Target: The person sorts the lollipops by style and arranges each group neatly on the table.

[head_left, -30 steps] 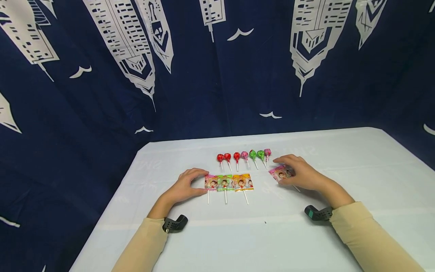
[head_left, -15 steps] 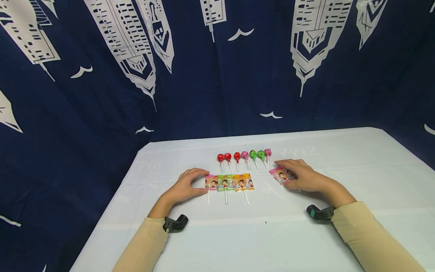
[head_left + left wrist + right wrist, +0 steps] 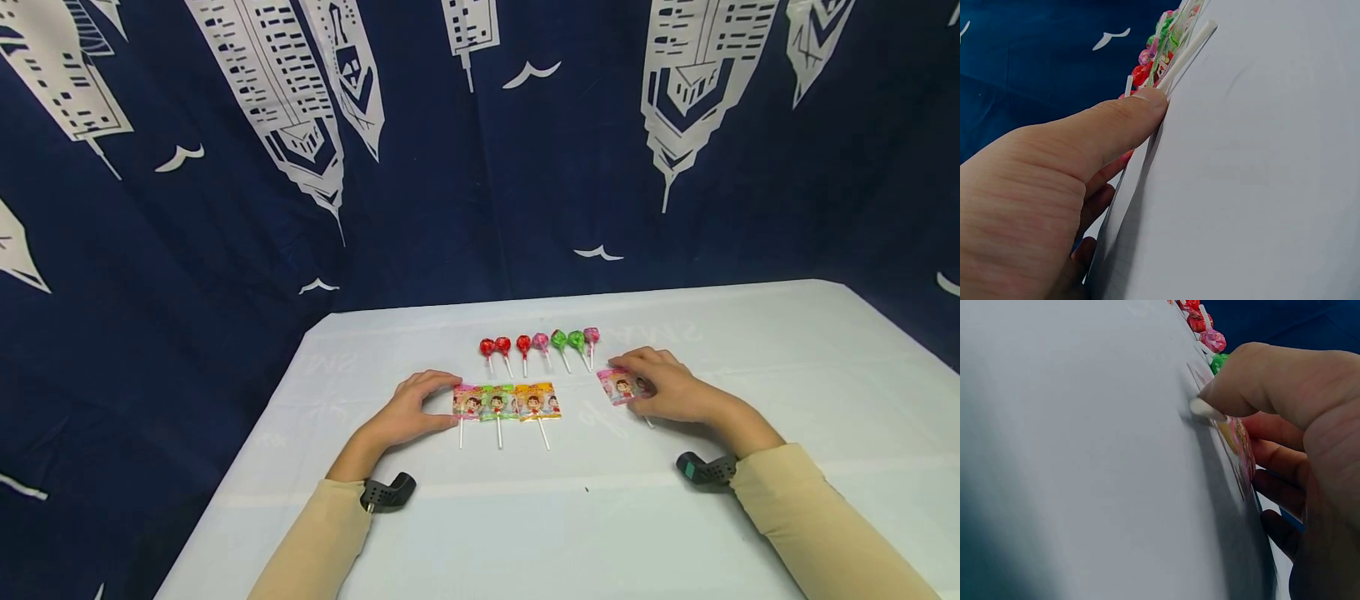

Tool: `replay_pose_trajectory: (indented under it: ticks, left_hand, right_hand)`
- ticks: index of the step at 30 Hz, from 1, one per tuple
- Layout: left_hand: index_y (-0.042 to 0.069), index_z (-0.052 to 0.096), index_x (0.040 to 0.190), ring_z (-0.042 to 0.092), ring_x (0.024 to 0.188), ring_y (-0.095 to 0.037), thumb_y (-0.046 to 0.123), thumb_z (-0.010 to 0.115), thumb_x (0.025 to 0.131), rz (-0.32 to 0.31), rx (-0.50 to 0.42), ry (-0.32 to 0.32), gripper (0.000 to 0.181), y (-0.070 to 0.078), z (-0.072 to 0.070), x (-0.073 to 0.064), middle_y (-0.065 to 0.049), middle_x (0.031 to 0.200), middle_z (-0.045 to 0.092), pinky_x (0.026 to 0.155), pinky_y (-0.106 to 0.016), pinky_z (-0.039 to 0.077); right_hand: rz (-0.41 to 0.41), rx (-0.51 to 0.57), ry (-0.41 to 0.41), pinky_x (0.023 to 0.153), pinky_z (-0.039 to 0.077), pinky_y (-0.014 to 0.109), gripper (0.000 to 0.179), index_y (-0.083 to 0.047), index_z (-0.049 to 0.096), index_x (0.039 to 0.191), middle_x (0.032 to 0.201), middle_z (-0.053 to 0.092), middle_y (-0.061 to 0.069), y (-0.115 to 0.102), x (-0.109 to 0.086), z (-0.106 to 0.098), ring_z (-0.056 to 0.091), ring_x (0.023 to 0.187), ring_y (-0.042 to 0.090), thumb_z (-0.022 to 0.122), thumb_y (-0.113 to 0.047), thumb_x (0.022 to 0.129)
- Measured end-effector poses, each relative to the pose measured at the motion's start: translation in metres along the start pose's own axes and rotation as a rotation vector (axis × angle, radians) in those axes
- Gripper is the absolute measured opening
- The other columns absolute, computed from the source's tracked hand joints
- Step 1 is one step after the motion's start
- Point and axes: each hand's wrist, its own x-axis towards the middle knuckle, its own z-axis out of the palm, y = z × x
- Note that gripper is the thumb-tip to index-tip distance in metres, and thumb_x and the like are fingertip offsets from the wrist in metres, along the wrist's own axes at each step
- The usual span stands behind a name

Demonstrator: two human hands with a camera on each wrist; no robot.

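Three flat-wrapped lollipops lie in a touching row on the white table: a pink lollipop [image 3: 467,403], a green lollipop [image 3: 497,403] and an orange lollipop [image 3: 537,402], sticks toward me. At the row's left end, my left hand [image 3: 408,409] holds the pink one between thumb and a finger at its lower and upper edges. My right hand [image 3: 675,390] pinches another pink-wrapped lollipop [image 3: 619,386], slightly tilted, apart from the row to the right. Its right part is covered by the fingers. In the right wrist view, the thumb lies by its white stick [image 3: 1207,410].
Behind the row stand out several round lollipops laid side by side, among them a red lollipop [image 3: 523,344], a green lollipop [image 3: 558,340] and a pink lollipop [image 3: 592,335]. A dark blue printed curtain [image 3: 480,183] hangs behind the white table [image 3: 525,533].
My right hand has shifted slightly right, and its lollipop has turned so the stick points more toward me. My left hand and the row stay put.
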Motion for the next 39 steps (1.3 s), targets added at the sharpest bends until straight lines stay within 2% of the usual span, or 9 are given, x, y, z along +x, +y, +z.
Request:
replay_pose_trajectory:
  ticks: [5, 19, 31, 39]
  left_hand:
    - [0.016, 0.059, 0.138, 0.042, 0.141, -0.030, 0.026, 0.081, 0.083, 0.020, 0.002, 0.003, 0.060, 0.000, 0.000, -0.001, -0.005, 0.143, 0.056, 0.119, -0.057, 0.021]
    - [0.017, 0.059, 0.138, 0.041, 0.143, -0.029, 0.027, 0.081, 0.083, -0.024, 0.012, -0.006, 0.061, -0.002, 0.003, -0.005, -0.003, 0.144, 0.056, 0.121, -0.056, 0.020]
    - [0.018, 0.058, 0.139, 0.040, 0.142, -0.029, 0.027, 0.080, 0.084, -0.007, 0.015, 0.000, 0.061, -0.003, 0.002, -0.002, -0.004, 0.144, 0.055, 0.121, -0.056, 0.020]
    - [0.018, 0.058, 0.139, 0.041, 0.142, -0.030, 0.028, 0.081, 0.083, -0.005, 0.023, 0.000, 0.061, -0.002, 0.000, 0.001, -0.005, 0.144, 0.055, 0.120, -0.057, 0.021]
  right_hand:
    - [0.023, -0.011, 0.013, 0.097, 0.038, 0.052, 0.062, -0.008, 0.058, 0.137, 0.132, 0.055, 0.016, -0.001, 0.000, 0.002, 0.045, 0.118, 0.032, 0.073, -0.018, 0.078]
    - [0.032, -0.012, 0.033, 0.095, 0.038, 0.050, 0.064, -0.007, 0.060, 0.134, 0.129, 0.056, 0.016, -0.011, -0.001, 0.010, 0.047, 0.115, 0.030, 0.074, -0.020, 0.073]
    - [-0.040, -0.020, 0.055, 0.096, 0.044, 0.047, 0.064, -0.007, 0.061, 0.134, 0.127, 0.056, 0.009, -0.036, 0.009, 0.010, 0.046, 0.115, 0.026, 0.071, -0.016, 0.071]
    - [-0.061, -0.034, 0.067, 0.095, 0.046, 0.045, 0.061, -0.006, 0.062, 0.132, 0.125, 0.057, 0.009, -0.051, 0.012, 0.019, 0.048, 0.113, 0.025, 0.072, -0.016, 0.072]
